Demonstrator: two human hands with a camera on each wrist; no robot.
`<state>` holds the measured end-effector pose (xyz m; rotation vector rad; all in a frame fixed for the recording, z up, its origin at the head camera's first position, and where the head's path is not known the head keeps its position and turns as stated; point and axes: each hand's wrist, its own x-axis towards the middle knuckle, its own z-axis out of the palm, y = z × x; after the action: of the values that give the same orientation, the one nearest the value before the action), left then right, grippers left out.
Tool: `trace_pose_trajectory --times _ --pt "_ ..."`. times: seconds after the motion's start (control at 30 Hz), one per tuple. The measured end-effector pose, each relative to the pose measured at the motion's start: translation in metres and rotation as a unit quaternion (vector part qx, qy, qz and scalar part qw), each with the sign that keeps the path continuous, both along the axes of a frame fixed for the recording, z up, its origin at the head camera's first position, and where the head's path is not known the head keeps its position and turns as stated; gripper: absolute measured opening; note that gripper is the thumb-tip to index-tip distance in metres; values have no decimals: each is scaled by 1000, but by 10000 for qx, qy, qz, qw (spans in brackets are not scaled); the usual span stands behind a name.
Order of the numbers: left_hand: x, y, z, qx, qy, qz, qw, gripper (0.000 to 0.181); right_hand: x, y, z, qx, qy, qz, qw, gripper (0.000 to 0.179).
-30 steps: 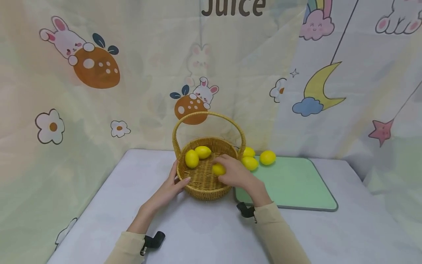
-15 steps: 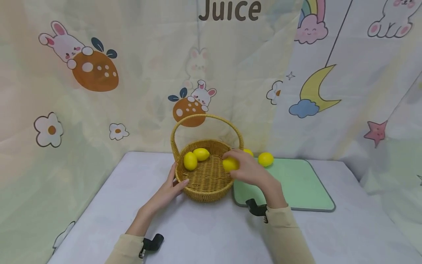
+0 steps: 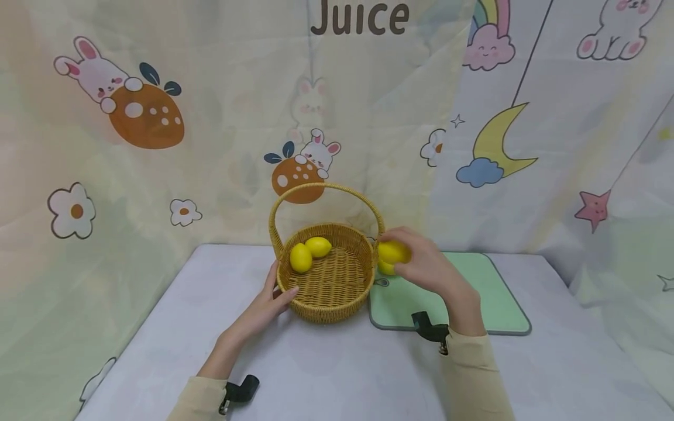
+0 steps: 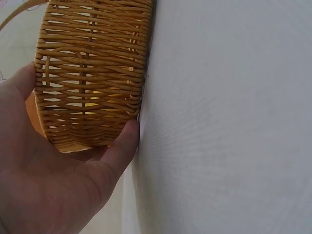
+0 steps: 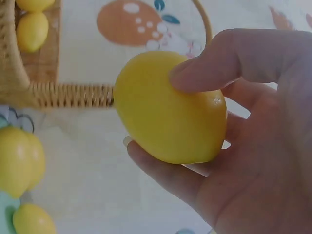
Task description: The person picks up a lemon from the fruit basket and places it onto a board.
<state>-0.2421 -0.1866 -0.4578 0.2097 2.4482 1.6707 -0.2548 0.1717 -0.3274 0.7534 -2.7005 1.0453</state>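
My right hand [image 3: 429,263] holds a yellow lemon [image 3: 395,252] between thumb and fingers, just right of the wicker basket [image 3: 326,313] and over the green board [image 3: 468,292]. In the right wrist view, the thumb presses on this lemon [image 5: 165,107] and the fingers lie behind it. At the basket's left side, my left hand [image 3: 265,310] grips the wall; the left wrist view has its digits spread around the woven side [image 4: 92,73]. Two lemons [image 3: 301,258] rest inside the basket, at the left.
Several more lemons [image 5: 31,219] lie on the board's far left part, mostly hidden by the right hand in the head view. The basket's tall handle [image 3: 326,186] arches overhead. Behind the white table [image 3: 337,374] hangs a printed curtain [image 3: 226,117].
My right hand has lifted a lemon out of the basket and carried it right, past the rim and over the board. The left hand stays at the basket.
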Motion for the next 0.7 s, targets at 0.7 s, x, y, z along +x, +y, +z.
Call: trace_pose_trajectory --times 0.7 --pt "-1 -1 -2 61 38 -43 10000 90 -41 63 -55 682 -1441 -719 9846 53"
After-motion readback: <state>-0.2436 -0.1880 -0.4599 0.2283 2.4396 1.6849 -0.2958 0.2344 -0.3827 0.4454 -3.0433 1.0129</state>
